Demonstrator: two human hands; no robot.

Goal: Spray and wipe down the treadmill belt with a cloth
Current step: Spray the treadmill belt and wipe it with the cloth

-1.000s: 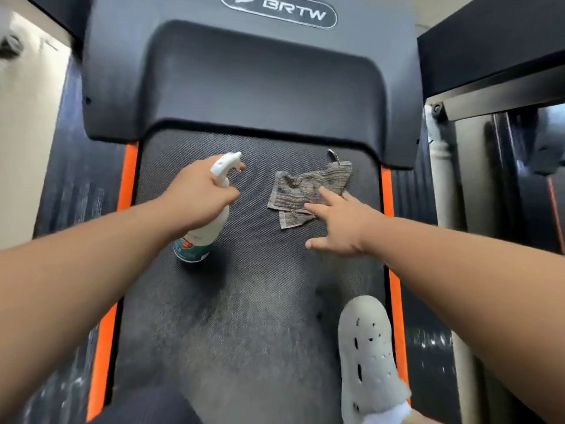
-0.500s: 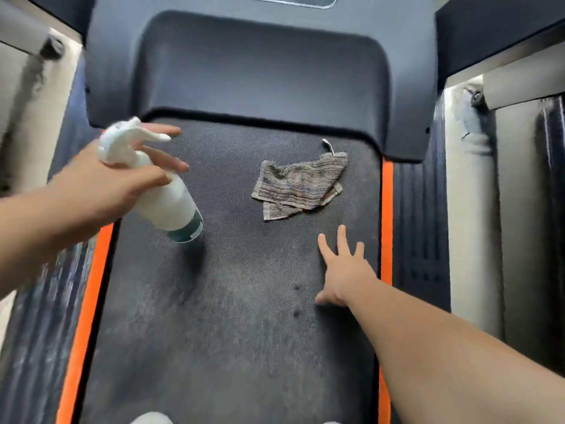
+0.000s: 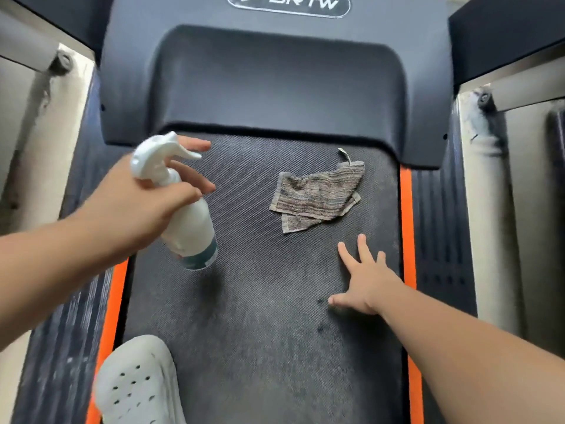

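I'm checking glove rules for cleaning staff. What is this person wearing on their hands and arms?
Nothing that shows. The left hand and right hand are ungloved, with no rings visible. The left forearm and right forearm are bare to the frame's edge: no sleeves, watch or bands.

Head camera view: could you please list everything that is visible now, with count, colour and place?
treadmill belt: one, dark grey, centre, from the cover down to the bottom edge
motor cover: one, black, top, marked BRTW
edge strips: two, orange, along the belt's left and right sides
cloth: one, grey-brown striped, crumpled on the belt, upper right
spray bottle: one, white with a teal base, tilted above the belt's left part
clog: one, white with holes, bottom left, at the belt's left edge
left hand: one, grips the spray bottle at its neck
right hand: one, fingers spread on the belt, nearer the camera than the cloth, not touching it
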